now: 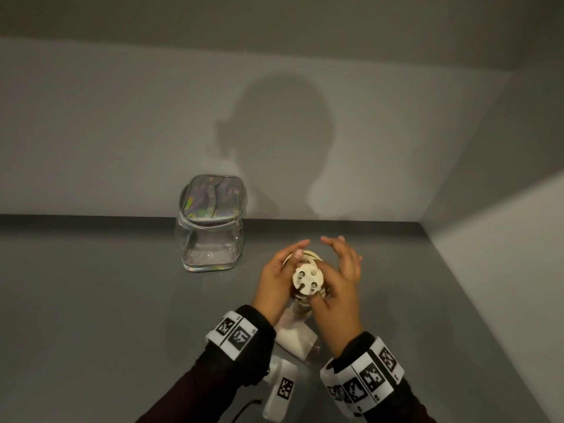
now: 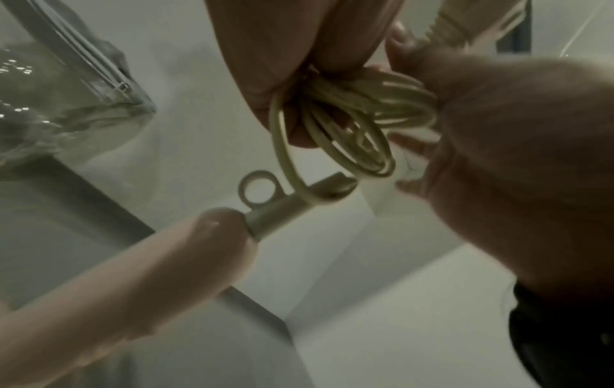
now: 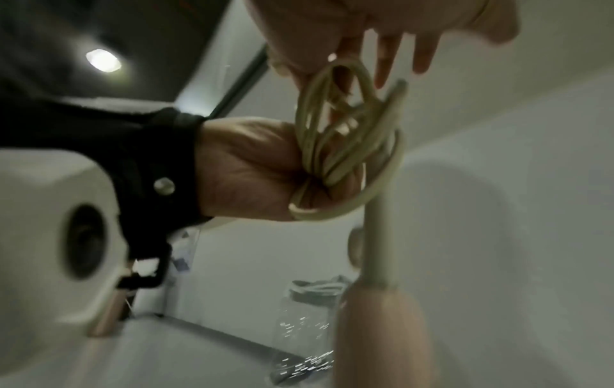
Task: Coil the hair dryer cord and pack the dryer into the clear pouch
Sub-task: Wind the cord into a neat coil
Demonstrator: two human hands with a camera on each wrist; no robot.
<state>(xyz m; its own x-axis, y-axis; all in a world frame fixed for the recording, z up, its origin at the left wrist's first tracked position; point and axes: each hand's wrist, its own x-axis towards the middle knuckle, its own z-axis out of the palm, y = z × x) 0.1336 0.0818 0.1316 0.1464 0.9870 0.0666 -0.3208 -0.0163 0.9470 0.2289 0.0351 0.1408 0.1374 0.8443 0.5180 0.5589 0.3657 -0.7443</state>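
Note:
My left hand [image 1: 293, 261] grips the coiled cream cord [image 2: 358, 118], its fingers curled round the loops [image 3: 332, 136]. The round plug [image 1: 308, 277] sits on top of the coil, facing up. My right hand [image 1: 332, 261] is beside the coil with straight fingers [image 3: 385, 60], its thumb against the plug. The pink-and-white hair dryer [image 1: 294, 331] is below the hands, and its handle [image 2: 133, 275] points up at the coil. The clear pouch [image 1: 210, 236] stands to the far left of the hands, with its holographic lid flap up.
The grey table [image 1: 91, 300] runs to a grey back wall and a grey wall on the right. The pouch [image 2: 50, 92] stands against the back wall. The white camera housing on my left wrist [image 3: 66, 236] sits close to the dryer.

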